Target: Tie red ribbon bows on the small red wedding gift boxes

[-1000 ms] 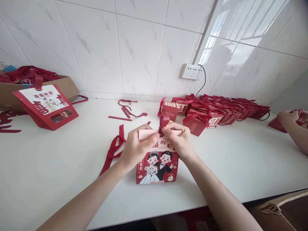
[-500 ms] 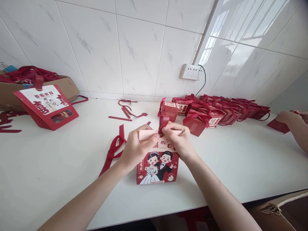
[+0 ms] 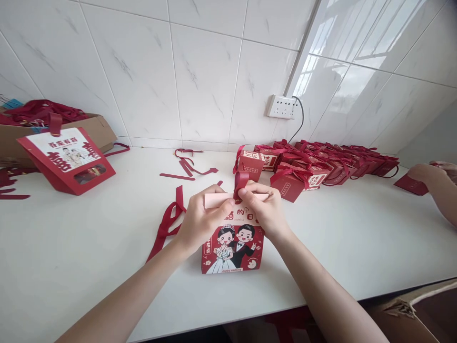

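Note:
A red gift box [image 3: 233,248] printed with a cartoon bride and groom stands upright on the white counter [image 3: 89,247] in front of me. A red ribbon [image 3: 240,183] loops up at its top edge. My left hand [image 3: 202,220] grips the box's top left and pinches at the ribbon. My right hand [image 3: 264,207] pinches the ribbon from the right side. More of the red ribbon [image 3: 167,224] trails on the counter left of the box.
A row of several finished red boxes [image 3: 314,166] lies along the back right. A larger red box [image 3: 67,159] leans on a cardboard carton [image 3: 96,131] of ribbons at left. Loose ribbon scraps [image 3: 187,166] lie behind. Another person's hand [image 3: 433,183] touches a red piece at far right.
My hands stay pinched on the ribbon at the box top, barely shifting. The other person's hand at far right has moved slightly while handling its red piece.

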Demonstrator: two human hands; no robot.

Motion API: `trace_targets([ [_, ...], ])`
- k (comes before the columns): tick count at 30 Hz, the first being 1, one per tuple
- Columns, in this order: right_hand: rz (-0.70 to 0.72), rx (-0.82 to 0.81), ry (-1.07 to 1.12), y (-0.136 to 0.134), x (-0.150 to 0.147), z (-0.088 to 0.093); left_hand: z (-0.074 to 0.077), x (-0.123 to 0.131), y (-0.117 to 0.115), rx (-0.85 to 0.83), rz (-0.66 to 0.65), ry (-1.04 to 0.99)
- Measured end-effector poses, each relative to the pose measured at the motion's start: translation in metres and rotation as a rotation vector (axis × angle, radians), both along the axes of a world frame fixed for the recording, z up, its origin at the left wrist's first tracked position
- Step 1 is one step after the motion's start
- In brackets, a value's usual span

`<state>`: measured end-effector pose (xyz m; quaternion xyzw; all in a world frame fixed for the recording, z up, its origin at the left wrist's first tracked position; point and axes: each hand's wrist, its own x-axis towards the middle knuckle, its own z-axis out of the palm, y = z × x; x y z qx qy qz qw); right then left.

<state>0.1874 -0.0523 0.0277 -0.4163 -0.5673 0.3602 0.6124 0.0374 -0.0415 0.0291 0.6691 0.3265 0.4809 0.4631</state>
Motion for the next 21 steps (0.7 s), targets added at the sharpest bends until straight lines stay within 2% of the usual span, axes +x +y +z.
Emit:
trace_targets([
  [9, 0.017, -0.043, 0.026, 0.0013, 0.0017, -0.001, 0.0013, 0.0018, -0.001, -0.032, 0.019, -0.016],
  [16, 0.307, -0.13, 0.098, -0.0005, 0.0084, 0.0012, -0.0023, 0.0007, 0.0031, -0.015, 0.071, -0.017],
  [21, 0.257, -0.208, 0.152, 0.0006, 0.0053, -0.0003, -0.0016, -0.0005, 0.0032, -0.018, 0.125, 0.023],
])
